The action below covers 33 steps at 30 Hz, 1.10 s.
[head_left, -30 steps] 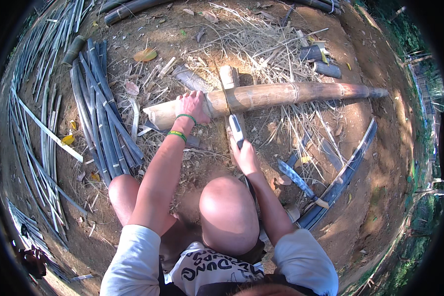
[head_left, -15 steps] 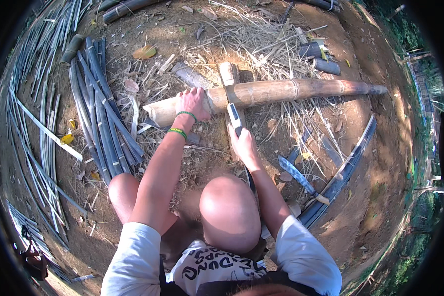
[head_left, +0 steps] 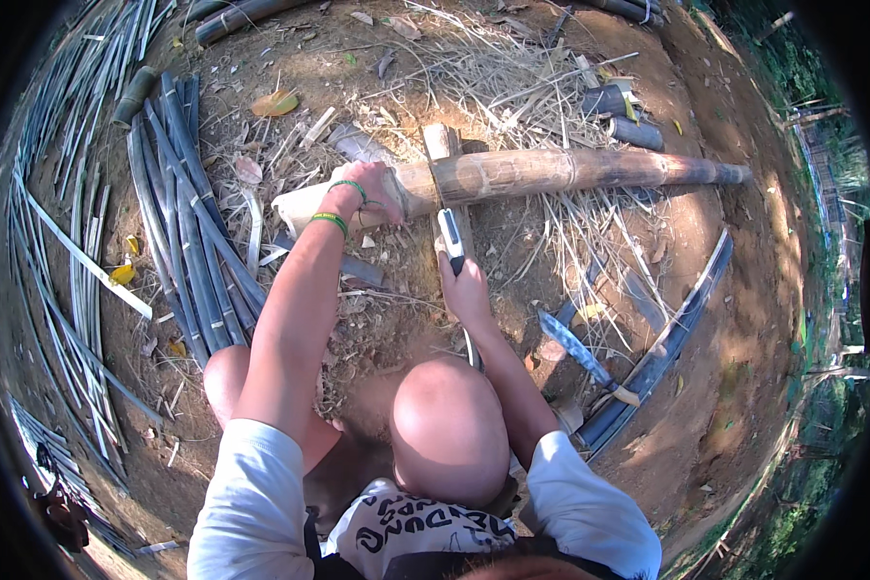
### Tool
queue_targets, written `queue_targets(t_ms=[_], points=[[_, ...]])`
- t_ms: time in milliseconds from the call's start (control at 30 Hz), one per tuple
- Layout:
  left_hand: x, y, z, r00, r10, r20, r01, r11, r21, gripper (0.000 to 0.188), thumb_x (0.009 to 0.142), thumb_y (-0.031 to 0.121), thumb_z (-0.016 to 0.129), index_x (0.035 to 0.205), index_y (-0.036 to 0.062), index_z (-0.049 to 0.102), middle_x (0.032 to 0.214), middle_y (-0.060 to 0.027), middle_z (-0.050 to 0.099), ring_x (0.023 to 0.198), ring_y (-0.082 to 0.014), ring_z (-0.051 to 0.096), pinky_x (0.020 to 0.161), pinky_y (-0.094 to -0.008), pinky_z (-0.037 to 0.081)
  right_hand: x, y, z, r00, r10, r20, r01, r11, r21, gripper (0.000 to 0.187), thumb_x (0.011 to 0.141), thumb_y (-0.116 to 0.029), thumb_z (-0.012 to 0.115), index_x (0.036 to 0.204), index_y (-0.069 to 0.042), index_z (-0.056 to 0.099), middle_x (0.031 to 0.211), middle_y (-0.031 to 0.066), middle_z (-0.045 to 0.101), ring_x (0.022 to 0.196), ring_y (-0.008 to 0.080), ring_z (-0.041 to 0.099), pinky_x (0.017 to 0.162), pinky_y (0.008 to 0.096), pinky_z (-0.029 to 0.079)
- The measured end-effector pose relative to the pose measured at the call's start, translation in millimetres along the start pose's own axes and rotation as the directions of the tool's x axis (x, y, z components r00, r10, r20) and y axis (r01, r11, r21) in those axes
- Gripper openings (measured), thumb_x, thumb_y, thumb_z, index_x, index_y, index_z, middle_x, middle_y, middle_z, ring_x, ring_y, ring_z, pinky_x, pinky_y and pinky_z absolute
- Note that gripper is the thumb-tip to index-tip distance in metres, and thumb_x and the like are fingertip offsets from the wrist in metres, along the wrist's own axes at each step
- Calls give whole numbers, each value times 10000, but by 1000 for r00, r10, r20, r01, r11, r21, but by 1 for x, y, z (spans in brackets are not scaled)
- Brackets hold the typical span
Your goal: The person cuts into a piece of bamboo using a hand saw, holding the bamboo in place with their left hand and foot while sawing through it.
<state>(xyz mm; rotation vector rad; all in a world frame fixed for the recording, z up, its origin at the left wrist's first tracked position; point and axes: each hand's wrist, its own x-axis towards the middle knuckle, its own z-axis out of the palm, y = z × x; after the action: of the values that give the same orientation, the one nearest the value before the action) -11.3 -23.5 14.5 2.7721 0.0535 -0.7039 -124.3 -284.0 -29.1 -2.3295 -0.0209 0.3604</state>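
A thick tan bamboo pole (head_left: pixel 512 174) lies crosswise in front of me, its right end thin and darkened. Its middle rests on a short wooden piece (head_left: pixel 442 142). My left hand (head_left: pixel 369 188), with green and yellow bands at the wrist, is closed over the pole's left part. My right hand (head_left: pixel 466 287) is wrapped round the black and white handle of a handsaw (head_left: pixel 449 232). The narrow dark blade runs away from me across the pole, right of my left hand. How deep the blade sits in the bamboo cannot be seen clearly.
A machete (head_left: pixel 582 350) lies right of my knee, near long split bamboo pieces (head_left: pixel 686 327). Dark bamboo strips (head_left: pixel 188 213) are bundled at left, with thin slats (head_left: pixel 77 261) beyond. Short bamboo tubes (head_left: pixel 635 132) lie far right among dry shavings and leaves.
My right hand has drawn the saw a little toward me. My left wrist has shifted forward over the pole, the hand still on it. The whole view has shifted slightly.
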Motion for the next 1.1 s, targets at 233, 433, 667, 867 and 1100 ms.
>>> queue_targets(t_ms=[233,433,667,867,1100], points=[[5,-16,11,998,4,-59,-4,1000,-5,980,438,576,929,1186,-15,700,1127,-204,756,1086,-328,730,970,-403,580,-145,75,-32,986,154,57,-155,988,13,426,992,-406,679,1073,11,650,786,201,718,780,385,748,715,467,564],[15,5,10,1000,19,-15,-19,1000,2,1039,467,601,913,1290,35,626,1204,-209,726,1153,-355,698,1007,-416,555,30,5,10,998,40,-48,-42,998,-36,469,1010,-410,643,1022,58,674,830,324,694,850,505,708,686,541,543],[-22,16,37,955,-75,-287,117,984,132,1290,517,509,971,1568,112,337,1424,-166,541,1356,-366,516,1151,-570,385,28,-11,14,1000,-15,-23,16,1000,20,561,1015,-478,624,929,74,671,815,336,695,836,474,736,708,523,558],[-25,14,45,927,-56,-370,106,988,115,1147,504,415,967,1469,137,414,1323,-147,589,1292,-371,560,1096,-575,411,8,-23,-9,984,-145,-100,148,989,21,522,1010,-477,640,1082,40,650,884,302,704,851,483,711,713,531,550],[-18,12,37,930,-29,-366,90,985,150,1145,474,460,966,1449,153,451,1263,-145,631,1198,-376,628,1050,-539,450,-86,40,-52,971,-183,-153,221,932,287,368,1018,-230,651,1284,6,554,970,233,692,879,422,695,777,489,533]])
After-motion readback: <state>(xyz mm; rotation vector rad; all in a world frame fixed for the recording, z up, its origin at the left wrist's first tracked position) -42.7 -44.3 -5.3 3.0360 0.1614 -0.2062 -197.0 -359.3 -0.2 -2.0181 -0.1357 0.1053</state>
